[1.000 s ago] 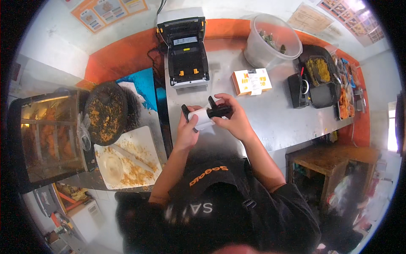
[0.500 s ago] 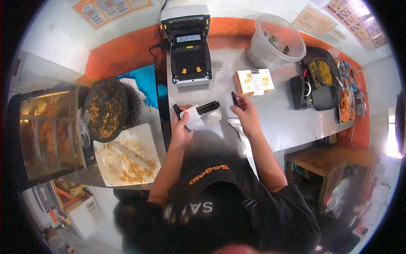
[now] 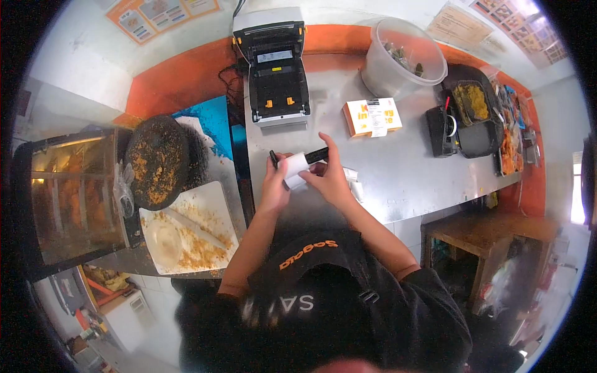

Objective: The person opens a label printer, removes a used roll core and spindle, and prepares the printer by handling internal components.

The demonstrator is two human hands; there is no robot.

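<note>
My left hand (image 3: 275, 184) grips a white paper roll (image 3: 295, 169) threaded on a black spindle (image 3: 316, 154), above the steel counter (image 3: 404, 168). My right hand (image 3: 329, 176) also holds the roll, its fingers on the spindle's right end. An open black and grey label printer (image 3: 275, 73) stands on the counter beyond my hands, its lid up. A yellow and white carton (image 3: 372, 116) lies to the right of the printer.
A clear plastic tub (image 3: 398, 59) sits at the back right. Black food trays (image 3: 471, 118) stand at the right end. To the left are a crumb-covered round pan (image 3: 158, 160), a white cutting board (image 3: 186, 230) and a glass warming cabinet (image 3: 65, 189).
My right hand came back from near the carton to the roll. Both hands now hold it again.
</note>
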